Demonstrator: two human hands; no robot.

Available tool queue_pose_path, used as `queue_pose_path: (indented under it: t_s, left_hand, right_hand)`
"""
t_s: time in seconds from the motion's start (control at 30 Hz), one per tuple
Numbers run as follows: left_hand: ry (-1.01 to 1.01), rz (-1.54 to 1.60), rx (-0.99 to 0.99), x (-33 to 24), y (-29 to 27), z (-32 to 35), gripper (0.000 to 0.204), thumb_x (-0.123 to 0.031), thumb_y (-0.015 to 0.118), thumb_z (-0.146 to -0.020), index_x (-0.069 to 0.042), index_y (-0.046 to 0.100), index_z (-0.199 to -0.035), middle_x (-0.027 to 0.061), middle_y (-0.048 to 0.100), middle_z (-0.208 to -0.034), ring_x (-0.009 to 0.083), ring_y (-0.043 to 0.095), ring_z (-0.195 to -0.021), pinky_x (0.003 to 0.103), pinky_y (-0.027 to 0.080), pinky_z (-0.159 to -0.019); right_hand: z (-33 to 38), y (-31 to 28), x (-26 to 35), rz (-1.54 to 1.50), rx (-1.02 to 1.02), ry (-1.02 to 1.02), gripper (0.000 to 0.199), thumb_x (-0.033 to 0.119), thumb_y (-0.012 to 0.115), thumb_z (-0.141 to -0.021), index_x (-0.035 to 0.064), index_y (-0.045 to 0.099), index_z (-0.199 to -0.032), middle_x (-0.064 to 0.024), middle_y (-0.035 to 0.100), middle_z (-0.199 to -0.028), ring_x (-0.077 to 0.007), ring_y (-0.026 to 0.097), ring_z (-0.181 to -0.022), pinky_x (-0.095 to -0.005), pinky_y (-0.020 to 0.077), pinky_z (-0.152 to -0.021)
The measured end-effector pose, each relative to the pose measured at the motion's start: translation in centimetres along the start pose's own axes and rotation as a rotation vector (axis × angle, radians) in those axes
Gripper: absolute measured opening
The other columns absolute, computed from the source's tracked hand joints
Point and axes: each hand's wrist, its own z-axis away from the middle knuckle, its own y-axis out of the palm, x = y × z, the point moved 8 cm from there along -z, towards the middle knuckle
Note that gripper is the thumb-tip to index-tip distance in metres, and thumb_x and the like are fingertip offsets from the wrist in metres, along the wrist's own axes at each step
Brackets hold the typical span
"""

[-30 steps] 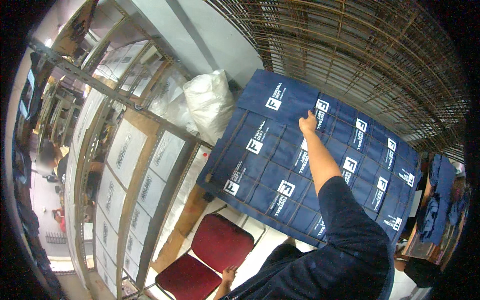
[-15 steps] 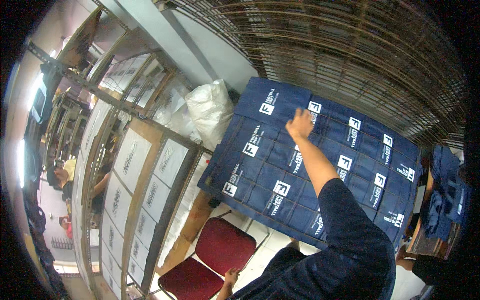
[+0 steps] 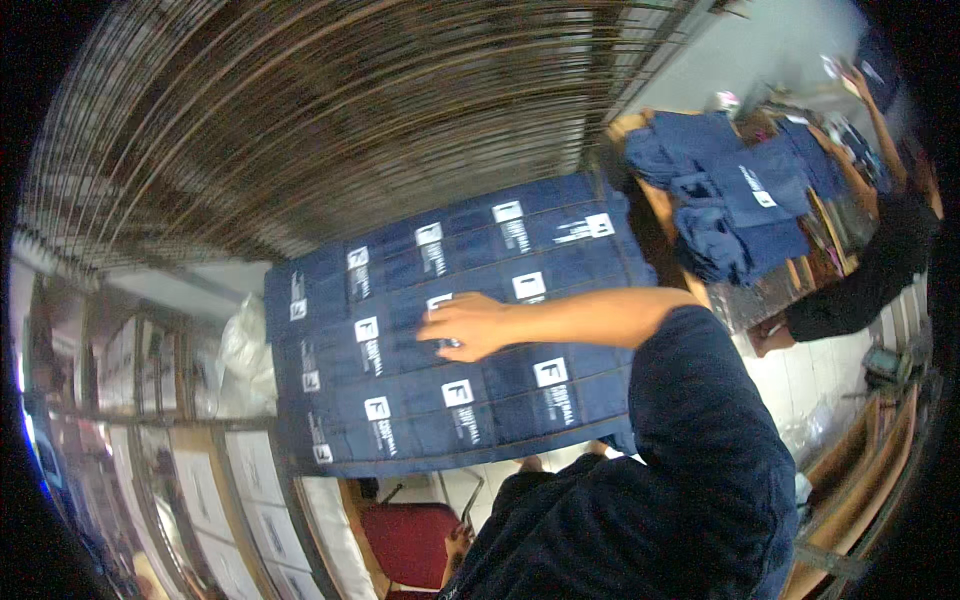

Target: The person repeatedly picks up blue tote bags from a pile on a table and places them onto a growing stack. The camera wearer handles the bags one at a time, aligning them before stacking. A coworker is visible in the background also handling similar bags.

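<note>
My right hand [image 3: 466,326] reaches over the middle of a broad sheet of dark blue fabric pieces [image 3: 330,405] laid side by side, each with a white printed mark. Its fingers are apart and slightly bent, with nothing seen in them. Whether the fingertips touch the fabric I cannot tell. Low at my left side, beside the dark red chair [image 3: 405,540], is my left hand [image 3: 458,546]. Its fingers look curled; what they hold, if anything, is too small to make out.
A wire rack [image 3: 330,130] rises behind the fabric. At right, a co-worker's black sleeve [image 3: 870,280] shows near a table with piled blue garments [image 3: 715,240]. White boxes [image 3: 255,470] fill shelving at left, near a white sack [image 3: 245,350].
My view has turned to the right, bringing the co-worker and the garment pile into sight. My right hand has moved from the fabric's far left part toward its middle.
</note>
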Motion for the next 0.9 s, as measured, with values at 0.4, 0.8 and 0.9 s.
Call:
queue_pose_path:
  t_s: [0.4, 0.8, 0.9]
  left_hand:
    - [-0.098, -0.641, -0.164, -3.2, 11.7, 8.3, 0.034, -0.016, 0.061, -0.08, -0.001, 0.055, -0.11, 0.0116, 0.065, -0.089, 0.0193, 0.061, -0.074, 0.031, 0.048, -0.062]
    - [0.403, -1.297, -0.269, -15.2, 28.1, 17.6, 0.03, -0.021, 0.063, -0.08, 0.0, 0.06, -0.1, 0.0112, 0.065, -0.081, 0.0184, 0.061, -0.072, 0.031, 0.046, -0.063]
    - [0.573, -1.105, -0.194, -16.3, 32.9, 17.8, 0.033, -0.025, 0.064, -0.08, 0.001, 0.059, -0.1, 0.0116, 0.065, -0.08, 0.0185, 0.061, -0.073, 0.031, 0.046, -0.066]
  right_hand:
    - [50.8, -20.7, -22.1, 0.753, -0.466, 1.436, 0.036, 0.02, 0.063, -0.07, 0.009, 0.055, -0.103, -0.0099, 0.055, -0.102, -0.0292, 0.051, -0.1, -0.0441, 0.0452, -0.077]
    - [47.2, -19.0, -31.5, 0.372, -0.321, 1.582, 0.083, 0.047, 0.058, -0.076, 0.0103, 0.02, -0.139, -0.0192, 0.057, -0.11, -0.0326, 0.053, -0.104, -0.0488, 0.0239, -0.099]
    - [45.6, -20.2, -30.1, 0.26, -0.319, 1.46, 0.079, 0.04, 0.059, -0.077, 0.0102, 0.021, -0.139, -0.0213, 0.057, -0.108, -0.0323, 0.057, -0.098, -0.0455, 0.0332, -0.093]
